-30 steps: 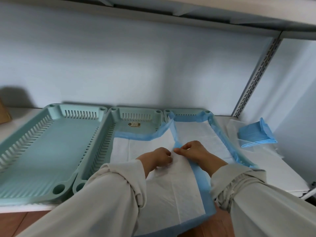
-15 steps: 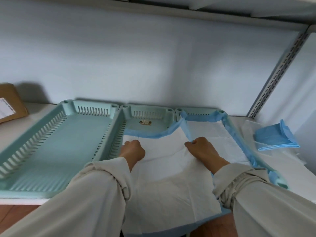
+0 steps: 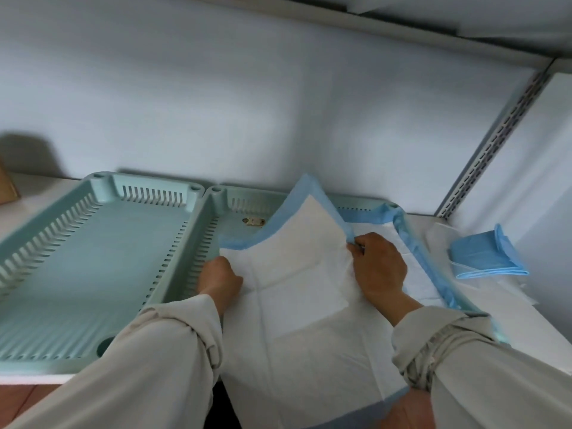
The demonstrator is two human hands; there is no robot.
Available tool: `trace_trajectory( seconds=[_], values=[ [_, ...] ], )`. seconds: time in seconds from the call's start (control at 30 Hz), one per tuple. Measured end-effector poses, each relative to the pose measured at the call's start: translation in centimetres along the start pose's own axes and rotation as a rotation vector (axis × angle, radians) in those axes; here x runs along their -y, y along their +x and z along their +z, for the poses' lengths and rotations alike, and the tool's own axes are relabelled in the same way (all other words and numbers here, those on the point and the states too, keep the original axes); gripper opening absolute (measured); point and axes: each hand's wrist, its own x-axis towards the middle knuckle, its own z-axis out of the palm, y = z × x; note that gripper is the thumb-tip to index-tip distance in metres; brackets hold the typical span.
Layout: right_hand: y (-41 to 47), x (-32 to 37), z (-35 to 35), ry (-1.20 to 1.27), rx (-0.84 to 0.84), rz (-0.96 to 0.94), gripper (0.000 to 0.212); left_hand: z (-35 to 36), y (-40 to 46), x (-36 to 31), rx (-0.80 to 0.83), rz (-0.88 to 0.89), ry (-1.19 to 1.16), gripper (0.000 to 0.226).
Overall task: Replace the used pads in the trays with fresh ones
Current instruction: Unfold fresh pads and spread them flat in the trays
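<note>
Three teal trays stand side by side on a white shelf. The left tray (image 3: 93, 243) holds no pad. A white pad with a blue border (image 3: 297, 305) lies over the middle tray (image 3: 216, 205) and hangs past the shelf's front edge. My right hand (image 3: 379, 267) pinches its right edge, and the far right corner stands lifted. My left hand (image 3: 219, 274) grips the pad's left edge by the tray wall. The right tray (image 3: 399, 212) is lined with another white and blue pad (image 3: 414, 274).
A folded blue pad (image 3: 486, 258) lies on the shelf at the right, on some clear plastic wrapping. A slotted metal upright (image 3: 495, 137) rises behind it. A brown box corner (image 3: 7, 187) shows at the far left. The wall is close behind the trays.
My hands have moved apart along the pad, spreading it across the middle tray. The pad's far right corner has risen off the tray. The camera has shifted slightly.
</note>
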Motion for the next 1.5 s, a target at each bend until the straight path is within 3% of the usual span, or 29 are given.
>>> trace_trajectory(
  seconds=[0.2, 0.47, 0.77, 0.87, 1.03, 1.2, 1.37, 1.5],
  values=[
    [0.8, -2.5, 0.0, -0.020, 0.132, 0.147, 0.025, 0.7, -0.6, -0.6, -0.049, 0.137, 0.265, 0.025],
    [1.0, -2.4, 0.6, 0.027, 0.135, 0.228, 0.025, -0.3, 0.1, -0.2, -0.033, 0.100, 0.113, 0.028],
    [0.4, -1.8, 1.0, 0.033, 0.110, 0.209, 0.025, 0.3, 0.0, 0.0, -0.002, 0.146, 0.324, 0.024],
    [0.5, -2.3, 0.9, 0.034, 0.099, 0.225, 0.025, -0.4, 0.4, 0.0, 0.016, 0.122, 0.152, 0.024],
    [0.7, -3.3, 0.6, 0.063, 0.081, 0.290, 0.032, -1.2, 2.3, 0.3, 0.008, -0.154, -0.511, 0.030],
    [0.8, -3.3, 1.1, 0.105, 0.115, 0.324, 0.033, -1.2, 2.0, 0.5, -0.013, -0.124, -0.536, 0.021],
    [0.3, -2.4, 1.3, 0.180, 0.152, 0.328, 0.030, -1.4, 0.4, -0.3, 0.134, -0.094, -0.448, 0.056],
    [-0.4, -1.9, 0.8, 0.143, 0.338, 0.339, 0.049, -1.8, -1.2, -0.3, 0.222, 0.014, -0.274, 0.078]
  ],
)
